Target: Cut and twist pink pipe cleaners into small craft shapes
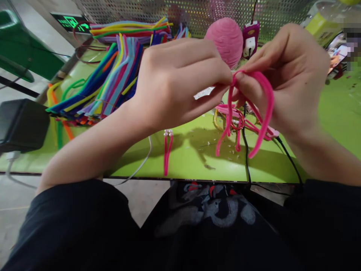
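Observation:
Pink pipe cleaners hang in curved strands from a joint pinched between both hands above the green table. My left hand comes in from the left, its fingertips closed at that joint. Thumb and fingers of my right hand grip the same pipe cleaners from the right. How the strands cross at the pinch is hidden by the fingertips. Below the left hand, a folded pink pipe cleaner with white beads lies near the table's front edge. Behind the hands sits a ball of pink yarn.
Bundles of multicoloured pipe cleaners lie at the left, beside a black box with a cable. A purple-and-white device stands at the back. A black cable runs over the front edge of the green table. Perforated metal lines the back.

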A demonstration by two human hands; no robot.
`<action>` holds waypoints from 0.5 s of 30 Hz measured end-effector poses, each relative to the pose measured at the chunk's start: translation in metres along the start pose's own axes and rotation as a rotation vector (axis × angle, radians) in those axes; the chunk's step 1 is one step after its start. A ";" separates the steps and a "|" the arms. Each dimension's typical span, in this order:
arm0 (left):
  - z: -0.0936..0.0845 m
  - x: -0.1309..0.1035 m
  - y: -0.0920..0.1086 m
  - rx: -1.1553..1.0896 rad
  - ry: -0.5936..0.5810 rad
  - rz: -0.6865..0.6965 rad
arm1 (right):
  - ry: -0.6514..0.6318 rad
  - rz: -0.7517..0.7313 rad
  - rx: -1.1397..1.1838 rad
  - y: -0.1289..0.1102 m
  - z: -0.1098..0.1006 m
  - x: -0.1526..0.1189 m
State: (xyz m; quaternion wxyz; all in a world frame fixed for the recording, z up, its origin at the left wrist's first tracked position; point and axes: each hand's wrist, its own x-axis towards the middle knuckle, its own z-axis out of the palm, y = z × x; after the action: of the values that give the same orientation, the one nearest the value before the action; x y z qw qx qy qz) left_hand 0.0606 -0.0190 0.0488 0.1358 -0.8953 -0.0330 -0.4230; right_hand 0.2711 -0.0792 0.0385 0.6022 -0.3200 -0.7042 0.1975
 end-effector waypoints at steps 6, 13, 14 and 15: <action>-0.006 0.010 0.020 -0.406 0.028 -0.361 | -0.002 -0.147 -0.234 0.004 -0.004 -0.004; 0.017 0.006 0.010 -0.981 0.136 -0.622 | 0.124 -0.023 -0.071 0.001 0.003 -0.002; 0.019 0.005 0.009 -0.991 0.099 -0.629 | 0.112 -0.013 -0.022 0.001 0.005 -0.002; 0.021 0.004 0.009 -0.987 0.061 -0.640 | 0.107 -0.002 0.023 0.001 0.007 -0.001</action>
State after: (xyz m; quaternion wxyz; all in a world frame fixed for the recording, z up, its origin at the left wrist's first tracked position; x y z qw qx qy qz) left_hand 0.0808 -0.0222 0.0370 -0.4305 -0.7854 -0.0970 -0.4340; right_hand 0.2647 -0.0785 0.0355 0.6427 -0.3224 -0.6691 0.1878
